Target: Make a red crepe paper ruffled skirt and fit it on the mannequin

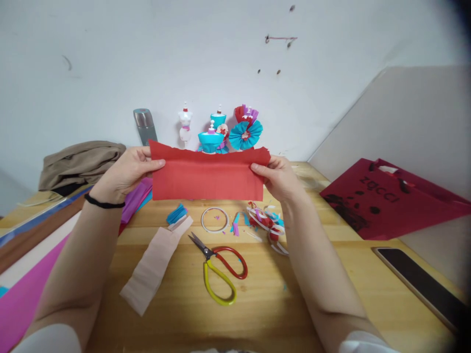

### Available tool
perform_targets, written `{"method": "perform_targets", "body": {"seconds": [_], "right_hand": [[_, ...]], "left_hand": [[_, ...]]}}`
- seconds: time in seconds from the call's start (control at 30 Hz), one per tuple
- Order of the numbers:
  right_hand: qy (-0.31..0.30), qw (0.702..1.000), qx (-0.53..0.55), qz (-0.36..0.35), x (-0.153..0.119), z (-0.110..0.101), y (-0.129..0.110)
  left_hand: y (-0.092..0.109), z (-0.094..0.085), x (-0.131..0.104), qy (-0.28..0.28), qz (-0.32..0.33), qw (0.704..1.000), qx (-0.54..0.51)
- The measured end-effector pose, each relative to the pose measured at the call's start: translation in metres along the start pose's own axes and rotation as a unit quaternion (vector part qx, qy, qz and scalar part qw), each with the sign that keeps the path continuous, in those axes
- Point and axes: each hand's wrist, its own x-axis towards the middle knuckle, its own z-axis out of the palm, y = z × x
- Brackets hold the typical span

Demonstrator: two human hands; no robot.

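Observation:
A wide strip of red crepe-like paper (208, 176) is stretched level above the table. My left hand (136, 169) pinches its left end, thumb on the front face. Its right end is gripped by my right hand (274, 175), also with the thumb in front. Below the strip lie scissors (208, 254) with one red and one yellow handle, blades slightly apart. Left of them is a pale pink paper strip (150, 272), beside a small bundle of blue paper (176, 214). A white ring (215, 231) rests behind the scissors.
Small dress forms (211, 141) and paper flowers (246, 135) stand by the wall, near a flask (145, 125). Scraps (270, 220) lie by my right wrist. Colored sheets (31, 299) and brown cloth (79, 164) are left; a red bag (390, 196) and phone (415, 279) right.

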Motion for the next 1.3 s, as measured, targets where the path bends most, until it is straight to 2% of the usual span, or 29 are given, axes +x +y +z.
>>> {"method": "perform_targets", "body": {"seconds": [0.2,0.33,0.5,0.67,0.8,0.93,1.0,1.07,1.13,1.3], "right_hand": [[-0.005,0.999,0.04,0.012,0.002,-0.002,0.002],[-0.009,0.997,0.071,0.022,0.004,-0.006,0.006],[-0.046,0.995,0.091,0.019,0.006,-0.01,0.01],[-0.11,0.991,0.075,-0.005,0.005,-0.015,0.009],[-0.162,0.986,0.043,-0.004,0.004,-0.02,0.006],[-0.152,0.988,0.0,-0.015,0.004,-0.019,0.005],[-0.132,0.99,-0.029,-0.025,0.005,-0.016,0.006],[-0.123,0.991,-0.047,-0.028,0.006,-0.013,0.007],[-0.136,0.989,-0.053,-0.018,0.006,-0.012,0.008],[-0.171,0.984,-0.058,0.001,0.007,-0.014,0.009]], "left_hand": [[0.0,-0.001,0.0,-0.012,0.021,0.999,-0.026],[-0.003,-0.006,0.003,0.0,0.02,1.0,-0.021],[-0.005,-0.012,0.003,-0.039,0.037,0.998,-0.024],[-0.003,-0.018,0.002,-0.064,0.062,0.996,0.024],[0.002,-0.023,0.002,-0.059,0.049,0.995,0.063],[0.0,-0.026,0.005,-0.076,0.027,0.995,0.057],[-0.003,-0.025,0.007,-0.066,0.022,0.996,0.05],[-0.005,-0.02,0.008,-0.031,0.024,0.997,0.069],[-0.006,-0.014,0.009,-0.002,0.02,0.995,0.101],[-0.007,-0.006,0.013,0.012,0.022,0.987,0.157]]}}
